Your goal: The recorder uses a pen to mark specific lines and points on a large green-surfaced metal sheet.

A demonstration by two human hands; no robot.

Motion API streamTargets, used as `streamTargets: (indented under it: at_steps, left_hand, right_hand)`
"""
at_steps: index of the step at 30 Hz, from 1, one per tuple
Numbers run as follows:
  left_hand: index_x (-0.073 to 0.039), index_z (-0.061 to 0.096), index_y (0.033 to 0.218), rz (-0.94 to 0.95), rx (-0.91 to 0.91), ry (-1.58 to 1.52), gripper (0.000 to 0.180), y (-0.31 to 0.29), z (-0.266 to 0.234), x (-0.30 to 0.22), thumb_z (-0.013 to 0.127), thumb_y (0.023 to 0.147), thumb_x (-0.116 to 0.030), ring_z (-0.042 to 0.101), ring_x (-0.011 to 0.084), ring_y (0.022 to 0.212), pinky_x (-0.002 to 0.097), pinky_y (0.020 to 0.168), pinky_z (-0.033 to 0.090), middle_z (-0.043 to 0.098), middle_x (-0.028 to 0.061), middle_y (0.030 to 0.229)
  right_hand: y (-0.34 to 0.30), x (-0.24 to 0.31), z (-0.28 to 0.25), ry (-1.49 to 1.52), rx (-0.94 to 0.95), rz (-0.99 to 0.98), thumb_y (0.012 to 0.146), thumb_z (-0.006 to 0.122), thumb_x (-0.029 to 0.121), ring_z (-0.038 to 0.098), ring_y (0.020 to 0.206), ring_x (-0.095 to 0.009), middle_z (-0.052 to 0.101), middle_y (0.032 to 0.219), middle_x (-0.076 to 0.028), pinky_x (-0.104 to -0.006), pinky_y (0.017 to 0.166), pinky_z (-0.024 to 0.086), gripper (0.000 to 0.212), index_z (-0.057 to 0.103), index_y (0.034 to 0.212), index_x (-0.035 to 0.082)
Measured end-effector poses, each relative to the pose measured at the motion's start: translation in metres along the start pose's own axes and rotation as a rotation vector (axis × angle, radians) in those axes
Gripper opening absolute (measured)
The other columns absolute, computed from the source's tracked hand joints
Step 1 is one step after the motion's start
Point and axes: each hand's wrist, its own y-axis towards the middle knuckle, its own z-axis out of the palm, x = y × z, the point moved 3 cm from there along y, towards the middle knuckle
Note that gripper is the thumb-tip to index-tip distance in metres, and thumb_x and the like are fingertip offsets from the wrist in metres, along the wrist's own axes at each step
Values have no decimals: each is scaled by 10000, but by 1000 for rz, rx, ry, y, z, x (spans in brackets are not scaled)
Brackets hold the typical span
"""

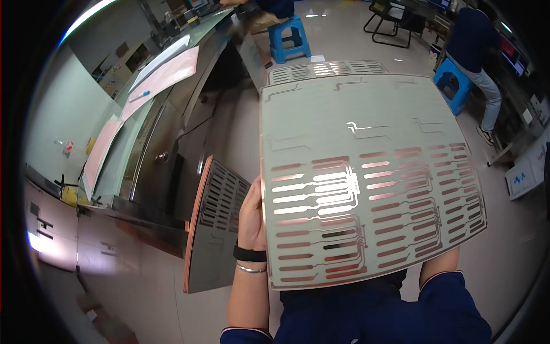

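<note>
A large pale green circuit board panel (318, 117) with shiny copper traces spreads out in front of me, tilted with its patterned face up. My left hand (252, 215) grips its left edge; the thumb side shows and the other fingers are hidden behind the panel. A black band and a silver bangle circle that wrist. At the lower right my right forearm (441, 265) passes beneath the panel, which hides the right hand. Beyond the far edge shows part of another patterned panel (286, 73).
To the left, several similar panels (213, 252) with copper-coloured edges stand tilted. A long bench (117, 166) carries pink sheets (172, 69) and a blue pen (139, 96). Two people sit on blue stools (288, 40) farther off, one at the far right by screens. A black chair (395, 20) stands behind.
</note>
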Motion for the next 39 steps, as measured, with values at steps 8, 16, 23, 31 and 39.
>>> streamTargets:
  at_steps: [8,16,23,31,39]
  left_hand:
    - [7,398,1490,9,-50,181,448,-7,1,9,410,1100,-213,584,186,1235,339,1018,518,567,141,1393]
    - [20,439,1464,86,-112,331,465,1,-20,15,488,1080,-239,572,184,1235,323,1021,497,574,124,1393]
    - [15,377,1502,94,-100,419,500,-11,-51,14,473,1080,-236,604,213,1211,341,1003,532,562,146,1410]
    - [20,364,1510,106,-158,506,528,-25,-73,25,427,1098,-305,611,209,1208,349,983,545,551,146,1419]
    - [26,359,1512,109,-183,557,545,-31,-75,36,424,1097,-321,637,204,1168,345,946,566,561,143,1405]
  right_hand:
    - [-27,-5,-1,63,20,58,1066,528,357,567,1239,-166,621,1294,-52,-342,1108,397,428,535,1424,121]
    - [-34,8,-9,103,27,72,1064,529,359,572,1232,-167,625,1287,-55,-341,1103,402,432,538,1421,116]
    - [-58,-2,2,231,54,131,1062,531,362,575,1227,-168,628,1281,-57,-339,1098,406,436,540,1419,112]
    - [-72,2,-5,297,60,160,1060,533,365,579,1220,-169,632,1274,-59,-337,1092,411,440,542,1417,107]
    - [-77,0,-6,327,63,187,1058,534,368,584,1213,-171,636,1268,-61,-336,1087,416,444,545,1414,102]
